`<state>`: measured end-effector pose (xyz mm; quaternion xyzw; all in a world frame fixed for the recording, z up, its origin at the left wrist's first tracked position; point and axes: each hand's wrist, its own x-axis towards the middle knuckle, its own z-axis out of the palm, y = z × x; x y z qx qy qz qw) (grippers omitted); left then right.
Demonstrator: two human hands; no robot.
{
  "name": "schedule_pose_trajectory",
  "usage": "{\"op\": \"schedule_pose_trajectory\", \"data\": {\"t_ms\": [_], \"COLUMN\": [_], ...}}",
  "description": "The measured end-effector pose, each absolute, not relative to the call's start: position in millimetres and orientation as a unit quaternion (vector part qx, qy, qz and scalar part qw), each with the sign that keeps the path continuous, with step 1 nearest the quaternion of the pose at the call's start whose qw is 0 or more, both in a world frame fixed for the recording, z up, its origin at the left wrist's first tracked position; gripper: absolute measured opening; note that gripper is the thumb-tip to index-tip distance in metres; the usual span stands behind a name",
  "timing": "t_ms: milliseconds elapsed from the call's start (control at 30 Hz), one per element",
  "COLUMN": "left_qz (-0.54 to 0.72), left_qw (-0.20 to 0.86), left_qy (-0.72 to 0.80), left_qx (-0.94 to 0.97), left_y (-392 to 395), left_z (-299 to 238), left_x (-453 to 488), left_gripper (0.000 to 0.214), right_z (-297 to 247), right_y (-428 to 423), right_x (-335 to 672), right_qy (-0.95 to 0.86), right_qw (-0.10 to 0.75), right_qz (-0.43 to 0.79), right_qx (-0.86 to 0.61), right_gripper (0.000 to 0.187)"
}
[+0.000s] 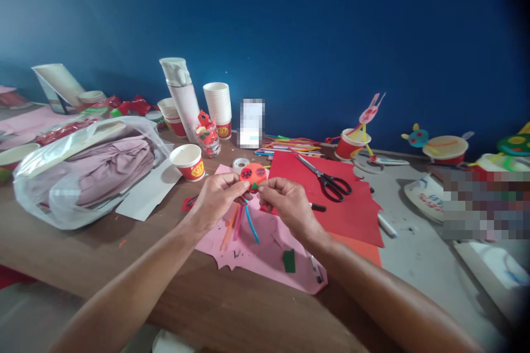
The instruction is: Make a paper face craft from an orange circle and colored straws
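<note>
We've got the orange disc (253,169) up in front of us above the pink sheet (265,256), left hand (219,196) pinching its left edge and right hand (287,197) with thumb and finger pinched on its lower right edge, right by the small green piece (254,186). Orange, pink and blue strips (252,226) lie on the pink sheet below, plus a green scrap (289,261) nearer us. Black-handled scissors (333,186) sit open on the red sheet (356,218) to our right, paper cup (187,161) on the tabletop (174,278) to our left.
</note>
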<state>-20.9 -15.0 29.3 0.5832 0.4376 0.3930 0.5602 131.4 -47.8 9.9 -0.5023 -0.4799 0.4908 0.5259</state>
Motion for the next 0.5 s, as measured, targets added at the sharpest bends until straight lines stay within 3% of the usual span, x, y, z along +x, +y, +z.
{"op": "schedule_pose_trajectory", "data": {"t_ms": [500], "left_qz": [0.393], "left_qw": [0.586], "left_qy": [0.415], "left_qx": [0.575], "left_y": [-13.1], "left_z": [24.9], "left_x": [-20.4], "left_gripper": [0.019], "right_z": [6.5], "right_y": [-46.5], "right_x": [129.2], "right_qy": [-0.463], "right_qw": [0.544], "right_qz": [0.48], "right_qx": [-0.509], "right_gripper": [0.01]}}
